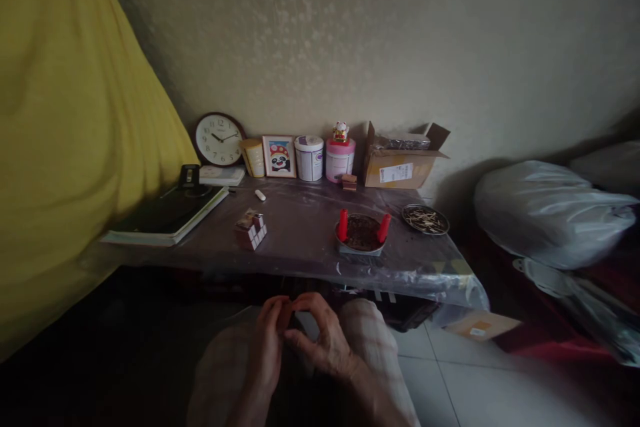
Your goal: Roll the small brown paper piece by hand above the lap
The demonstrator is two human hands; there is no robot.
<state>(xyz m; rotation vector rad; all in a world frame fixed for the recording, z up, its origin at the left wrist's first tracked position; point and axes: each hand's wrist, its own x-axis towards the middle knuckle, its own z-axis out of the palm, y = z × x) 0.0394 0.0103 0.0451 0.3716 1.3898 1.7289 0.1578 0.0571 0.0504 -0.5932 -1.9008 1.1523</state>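
Above my lap, in front of the table, my left hand (270,330) is closed around a small reddish-brown matchbox (285,315). My right hand (323,337) is curled against the same box from the right, with its fingertips at the box's top edge and the thumb lower down. Fingers cover much of the box, so whether it is slid apart is hidden. On the table beyond stands a stack of matchboxes (251,232). A round dish of dark soil (363,232) holds two red candles (343,224) upright. Loose matchsticks fill a round metal plate (425,219) at the right.
Along the wall stand a clock (219,139), a yellow cup (254,159), a panda picture (280,156), two canisters (310,159) and an open cardboard box (397,170). A thick book (167,217) lies left, beside a yellow curtain (75,114). Plastic film covers the table (300,234).
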